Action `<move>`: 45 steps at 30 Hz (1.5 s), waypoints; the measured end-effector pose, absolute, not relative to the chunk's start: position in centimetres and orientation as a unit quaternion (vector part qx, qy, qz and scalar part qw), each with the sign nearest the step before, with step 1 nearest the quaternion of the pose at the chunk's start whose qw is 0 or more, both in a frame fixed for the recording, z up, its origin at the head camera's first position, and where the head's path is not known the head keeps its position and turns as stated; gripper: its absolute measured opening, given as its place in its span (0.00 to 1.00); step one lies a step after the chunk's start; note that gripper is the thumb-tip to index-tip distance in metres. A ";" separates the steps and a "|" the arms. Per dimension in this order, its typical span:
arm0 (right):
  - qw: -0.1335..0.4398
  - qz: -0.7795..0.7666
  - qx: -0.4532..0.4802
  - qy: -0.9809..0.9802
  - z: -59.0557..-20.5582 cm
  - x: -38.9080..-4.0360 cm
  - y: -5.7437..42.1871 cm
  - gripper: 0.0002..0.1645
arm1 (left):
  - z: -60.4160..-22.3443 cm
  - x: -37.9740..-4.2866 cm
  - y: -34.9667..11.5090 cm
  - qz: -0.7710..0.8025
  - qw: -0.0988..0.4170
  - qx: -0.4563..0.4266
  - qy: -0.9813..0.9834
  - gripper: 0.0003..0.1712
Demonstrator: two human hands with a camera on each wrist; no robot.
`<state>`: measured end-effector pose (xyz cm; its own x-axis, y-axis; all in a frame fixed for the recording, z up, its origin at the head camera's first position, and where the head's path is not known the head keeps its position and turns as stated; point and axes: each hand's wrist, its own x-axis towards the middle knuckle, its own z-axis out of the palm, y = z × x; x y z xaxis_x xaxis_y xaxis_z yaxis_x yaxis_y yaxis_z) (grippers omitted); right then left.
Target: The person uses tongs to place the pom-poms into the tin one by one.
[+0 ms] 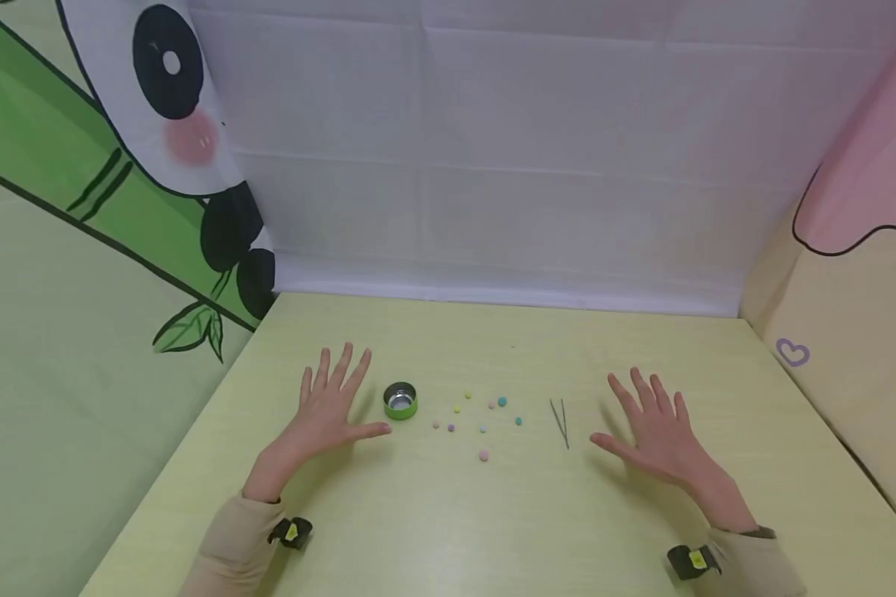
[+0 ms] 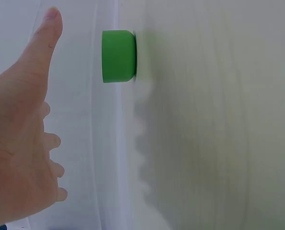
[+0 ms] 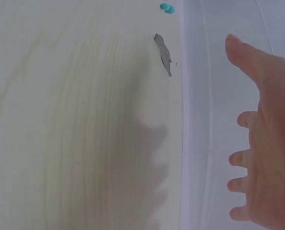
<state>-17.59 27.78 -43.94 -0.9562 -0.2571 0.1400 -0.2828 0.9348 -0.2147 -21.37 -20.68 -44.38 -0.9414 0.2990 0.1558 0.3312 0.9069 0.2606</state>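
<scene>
1. Nearest us, two beige sleeves (image 1: 231, 539) enter from the bottom edge, each with a small black device (image 1: 294, 532) at the cuff.
2. Behind everything we see a white sheet (image 1: 538, 166), creased, rising from the far edge of the surface.
3. The pale wood-grained surface (image 1: 418, 522) carries all the small things.
4. The left hand (image 1: 324, 421) has its grip fully released: fingers straight and fanned, thumb stretched out to the side. It holds nothing and hovers over its own shadow, with the thumb tip near the tin yet not touching it.
5. The right hand (image 1: 660, 444) is released just as widely, fingers spread and thumb pointing inward. It too hovers and holds nothing; the tweezers are the closest thing to it, apart from the thumb.
6. The round green tin (image 1: 400, 413) stands upright beside the left hand, silvery mouth facing up, its axis vertical.
7. The thin metal tweezers (image 1: 566, 438) lie to the left of the right hand. Their long axis runs roughly front to back, the parted ends pointing towards the sheet and the joined end towards us.
8. Between tin and tweezers we count nine little balls (image 1: 484, 455), scattered singly: pink, yellow, purple and blue shades.
</scene>
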 end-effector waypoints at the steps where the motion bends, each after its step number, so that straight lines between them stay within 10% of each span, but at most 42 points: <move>1: 0.055 0.117 0.138 -0.982 -43.9 -17.6 27.8 0.56 | -44.4 -21.4 -20.6 -0.143 0.056 -0.161 -0.975 0.69; 16: 0.132 0.100 0.181 -0.969 -43.4 -19.7 28.2 0.37 | -44.0 -22.8 -19.3 -0.253 0.039 -0.190 -0.948 0.63; 45: -0.032 0.170 0.120 -0.978 -42.9 -25.2 23.2 0.17 | -46.7 -26.7 -16.1 -0.440 -0.035 -0.174 -0.880 0.51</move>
<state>-25.15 23.21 -42.90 -0.9690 -0.2460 -0.0226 -0.2240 0.9135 -0.3397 -26.73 -16.14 -46.75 -0.9372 0.3368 0.0907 0.2746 0.5522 0.7872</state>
